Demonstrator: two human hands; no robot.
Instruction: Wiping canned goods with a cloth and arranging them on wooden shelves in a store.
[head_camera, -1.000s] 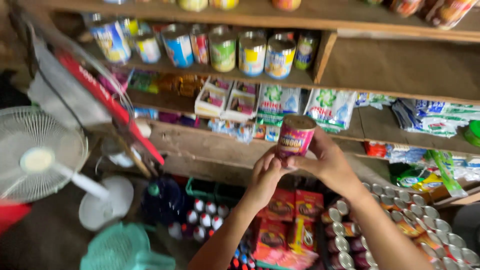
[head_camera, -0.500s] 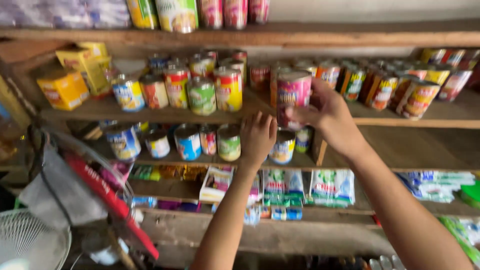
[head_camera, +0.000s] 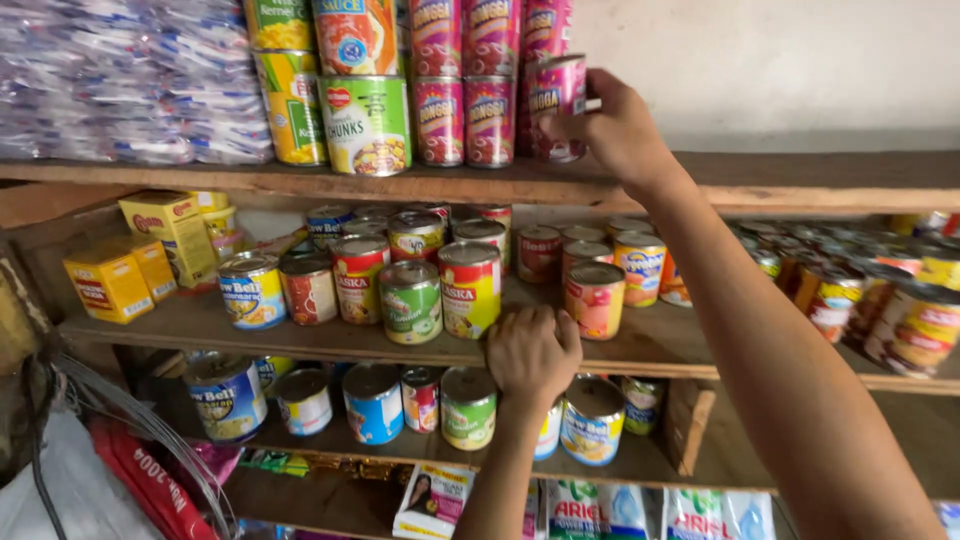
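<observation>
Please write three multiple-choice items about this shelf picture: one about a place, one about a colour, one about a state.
1. Where is the right hand?
A. At the top shelf
B. At the bottom shelf
C. On the yellow boxes

2. What colour is the can in the right hand's grip?
A. Blue
B. Pink
C. White

3. How is the left hand?
A. Holding a can up
B. Spread flat open
C. Curled, resting on the middle shelf edge

Answers:
1. A: the hand is up beside the stacked cans on the top shelf.
2. B: the held can has a pink label, like the stacked cans beside it.
3. C: the fingers are bent at the front edge of the middle shelf, with no can in them.
</observation>
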